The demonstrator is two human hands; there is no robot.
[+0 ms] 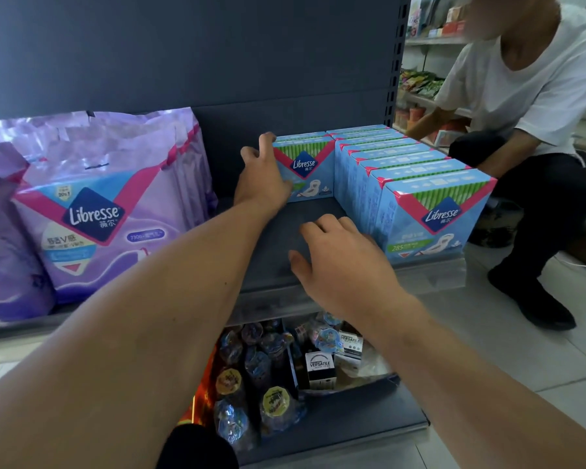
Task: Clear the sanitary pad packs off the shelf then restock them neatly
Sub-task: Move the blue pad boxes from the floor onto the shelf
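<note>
While our left hand [263, 179] grips the left edge of a light-blue cardboard Libresse pad pack [303, 170] standing at the back of the dark grey metal shelf [274, 245], our right hand [339, 262] hovers mid-shelf, fingers spread, holding nothing.

dark back panel [183, 45], pale tiled floor [487, 350]

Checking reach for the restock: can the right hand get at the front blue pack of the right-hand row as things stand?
Probably yes. The right hand hovers over bare shelf just left of the front blue pack, with nothing between them.
</note>
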